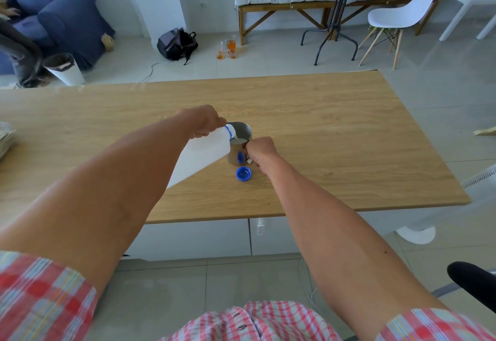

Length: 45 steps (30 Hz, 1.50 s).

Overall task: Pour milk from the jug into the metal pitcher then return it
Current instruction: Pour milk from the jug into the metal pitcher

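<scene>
A white plastic milk jug [204, 153] with a blue ring at its neck is tilted over, its mouth resting above the rim of the metal pitcher [239, 143]. My left hand [205, 123] grips the jug near its neck. Milk shows inside the pitcher. My right hand [261, 150] is closed around the pitcher's handle on its right side. The jug's blue cap [243, 173] lies open side up on the wooden table [335, 136], just in front of the pitcher.
Papers lie at the table's left edge [5, 136]. Beyond the table are a backpack [177, 44], a white bin [64, 68], a blue sofa, a bench, a round black table and a white chair [402, 13]. A black chair arm [472, 279] is at my lower right.
</scene>
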Tool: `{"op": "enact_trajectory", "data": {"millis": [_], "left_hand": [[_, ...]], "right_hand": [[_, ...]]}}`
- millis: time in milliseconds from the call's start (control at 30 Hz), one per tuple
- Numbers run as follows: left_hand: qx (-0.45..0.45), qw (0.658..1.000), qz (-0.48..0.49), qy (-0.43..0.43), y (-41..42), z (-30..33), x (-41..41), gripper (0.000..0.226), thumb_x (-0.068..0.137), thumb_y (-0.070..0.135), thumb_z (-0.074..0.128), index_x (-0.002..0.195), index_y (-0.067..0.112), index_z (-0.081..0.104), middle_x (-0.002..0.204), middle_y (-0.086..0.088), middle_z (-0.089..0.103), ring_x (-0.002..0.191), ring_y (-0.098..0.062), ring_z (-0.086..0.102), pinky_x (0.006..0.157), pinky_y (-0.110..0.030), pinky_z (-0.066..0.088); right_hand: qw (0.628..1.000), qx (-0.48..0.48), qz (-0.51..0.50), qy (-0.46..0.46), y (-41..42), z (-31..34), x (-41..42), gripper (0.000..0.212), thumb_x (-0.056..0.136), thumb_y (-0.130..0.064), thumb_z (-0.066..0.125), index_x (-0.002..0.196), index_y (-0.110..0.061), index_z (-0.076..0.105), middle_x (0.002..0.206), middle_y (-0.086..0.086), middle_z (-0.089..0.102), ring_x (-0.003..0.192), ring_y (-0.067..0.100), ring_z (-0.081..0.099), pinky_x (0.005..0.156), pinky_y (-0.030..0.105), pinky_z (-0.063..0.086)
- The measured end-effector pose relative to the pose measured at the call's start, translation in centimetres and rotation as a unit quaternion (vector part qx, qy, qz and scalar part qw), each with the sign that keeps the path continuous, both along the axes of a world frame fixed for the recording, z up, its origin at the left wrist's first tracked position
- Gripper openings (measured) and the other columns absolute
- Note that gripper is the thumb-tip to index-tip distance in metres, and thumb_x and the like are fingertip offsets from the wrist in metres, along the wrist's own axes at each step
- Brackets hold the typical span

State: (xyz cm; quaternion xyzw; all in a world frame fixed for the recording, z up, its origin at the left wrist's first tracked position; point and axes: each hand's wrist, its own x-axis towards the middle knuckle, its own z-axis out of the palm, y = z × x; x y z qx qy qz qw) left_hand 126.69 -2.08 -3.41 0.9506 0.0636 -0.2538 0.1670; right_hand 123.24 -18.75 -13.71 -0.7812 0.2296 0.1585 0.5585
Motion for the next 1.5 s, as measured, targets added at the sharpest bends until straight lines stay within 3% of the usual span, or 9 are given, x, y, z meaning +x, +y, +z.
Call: {"op": "enact_trajectory", "data": {"millis": [433, 767, 1000, 1500], "left_hand": [[-0.001, 1.000, 0.000, -0.003, 0.03, -0.13, 0.03, 0.035, 0.100, 0.033, 0.047, 0.074, 0.009, 0.047, 0.062, -0.007, 0.043, 0.051, -0.021, 0.032, 0.051, -0.029, 0.029], [0.007, 1.000, -0.007, -0.006, -0.06, 0.00, 0.05, 0.036, 0.100, 0.034, 0.046, 0.075, 0.008, 0.048, 0.062, -0.008, 0.044, 0.052, -0.022, 0.034, 0.052, -0.030, 0.031], [0.011, 1.000, -0.004, -0.004, 0.06, -0.25, 0.12, 0.038, 0.100, 0.036, 0.046, 0.074, 0.008, 0.049, 0.062, -0.008, 0.045, 0.051, -0.022, 0.034, 0.052, -0.029, 0.030], [0.030, 0.999, -0.016, -0.024, -0.08, -0.11, -0.03, 0.041, 0.100, 0.035, 0.045, 0.071, 0.007, 0.050, 0.061, -0.009, 0.049, 0.050, -0.023, 0.039, 0.053, -0.029, 0.035]], "right_hand": [[1.000, 0.010, 0.000, -0.001, 0.03, 0.07, -0.14, 0.012, 0.091, -0.010, 0.053, 0.092, -0.010, 0.065, 0.080, 0.005, 0.061, 0.064, 0.020, 0.048, 0.057, 0.031, 0.040], [1.000, 0.009, 0.002, 0.002, -0.08, 0.05, -0.03, 0.024, 0.092, -0.008, 0.052, 0.106, -0.003, 0.071, 0.085, 0.006, 0.064, 0.068, 0.020, 0.051, 0.058, 0.032, 0.042], [1.000, 0.005, 0.005, 0.003, 0.00, 0.26, -0.24, 0.013, 0.091, -0.008, 0.051, 0.091, -0.010, 0.064, 0.076, 0.004, 0.059, 0.061, 0.019, 0.046, 0.054, 0.031, 0.038], [1.000, 0.006, 0.008, 0.000, 0.00, 0.24, -0.24, 0.013, 0.090, -0.007, 0.050, 0.090, -0.011, 0.062, 0.078, 0.006, 0.059, 0.061, 0.020, 0.046, 0.054, 0.031, 0.037]]}}
